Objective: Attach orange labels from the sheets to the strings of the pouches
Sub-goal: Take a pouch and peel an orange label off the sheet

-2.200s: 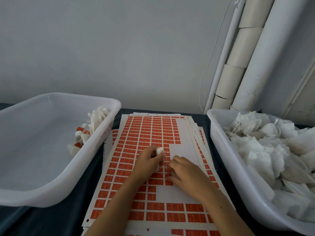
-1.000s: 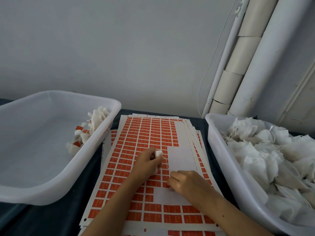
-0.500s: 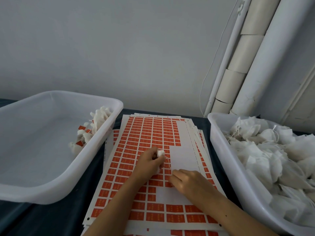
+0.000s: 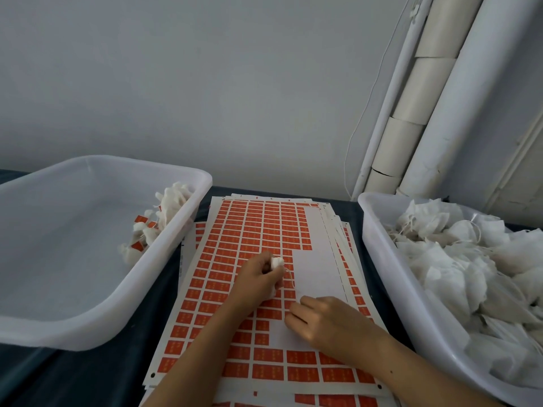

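Observation:
A stack of label sheets (image 4: 258, 230) covered in small orange labels lies in front of me, with a bare white patch where labels are gone. My left hand (image 4: 258, 277) rests on the sheet, closed around a small white pouch (image 4: 277, 263). The pouch's thin string (image 4: 291, 279) runs down toward my right hand (image 4: 323, 320). That hand lies fingers-down on the sheet at the edge of the bare patch, fingertips curled on the labels; what is under them is hidden.
A white tub (image 4: 379, 259) on the right is heaped with white pouches (image 4: 458, 259). A white tub (image 4: 97, 327) on the left holds a few pouches with orange labels (image 4: 152, 227) in its far corner. Dark cloth covers the table (image 4: 88, 377). White pipes (image 4: 435, 107) stand behind.
My right hand has slid a little toward me along the sheet. My left hand stays in place with the pouch. The view has shifted slightly.

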Demonstrator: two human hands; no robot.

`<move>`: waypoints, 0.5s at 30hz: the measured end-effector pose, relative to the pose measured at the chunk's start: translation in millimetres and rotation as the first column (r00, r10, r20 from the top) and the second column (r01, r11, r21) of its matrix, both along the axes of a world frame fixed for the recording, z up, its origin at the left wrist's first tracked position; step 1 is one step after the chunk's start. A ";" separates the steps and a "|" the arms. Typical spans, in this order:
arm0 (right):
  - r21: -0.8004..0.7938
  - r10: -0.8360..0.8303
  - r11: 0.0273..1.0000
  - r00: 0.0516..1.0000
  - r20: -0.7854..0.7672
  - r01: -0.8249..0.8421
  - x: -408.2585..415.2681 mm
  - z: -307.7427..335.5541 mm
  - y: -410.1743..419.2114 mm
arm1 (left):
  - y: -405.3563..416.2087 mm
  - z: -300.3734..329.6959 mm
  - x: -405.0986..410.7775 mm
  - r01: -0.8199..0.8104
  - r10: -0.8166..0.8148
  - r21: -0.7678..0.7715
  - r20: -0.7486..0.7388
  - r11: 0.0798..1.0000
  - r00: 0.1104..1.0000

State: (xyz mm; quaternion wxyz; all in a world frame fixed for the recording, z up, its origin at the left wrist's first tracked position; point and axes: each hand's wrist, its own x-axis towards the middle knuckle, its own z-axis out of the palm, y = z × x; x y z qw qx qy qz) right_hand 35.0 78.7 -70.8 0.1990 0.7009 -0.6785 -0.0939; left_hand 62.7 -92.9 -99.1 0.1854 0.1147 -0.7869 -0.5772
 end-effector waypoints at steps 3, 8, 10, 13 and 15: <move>0.004 0.003 1.000 1.000 0.004 -0.003 -0.5 0.5 0.0 | 0.5 0.0 1.4 0.016 -0.016 0.009 -0.007 1.000 1.000; -0.026 -0.014 1.000 0.999 0.036 0.015 -1.7 -0.8 -1.1 | -0.9 -0.8 -0.2 -0.002 0.002 0.001 0.007 1.000 1.000; -0.065 -0.040 0.997 0.998 0.055 0.043 -3.2 -3.7 -1.3 | -1.0 -1.5 -0.8 -0.006 0.006 0.002 0.008 1.000 1.000; -0.130 -0.090 0.986 0.991 0.103 0.103 -6.2 -9.4 -2.0 | -1.3 -2.2 -1.2 -0.007 0.007 0.009 0.009 1.000 1.000; -0.185 -0.113 0.973 0.982 0.148 0.140 -7.3 -13.3 -4.0 | -1.6 -2.1 -1.3 -0.007 0.007 0.011 0.008 1.000 1.000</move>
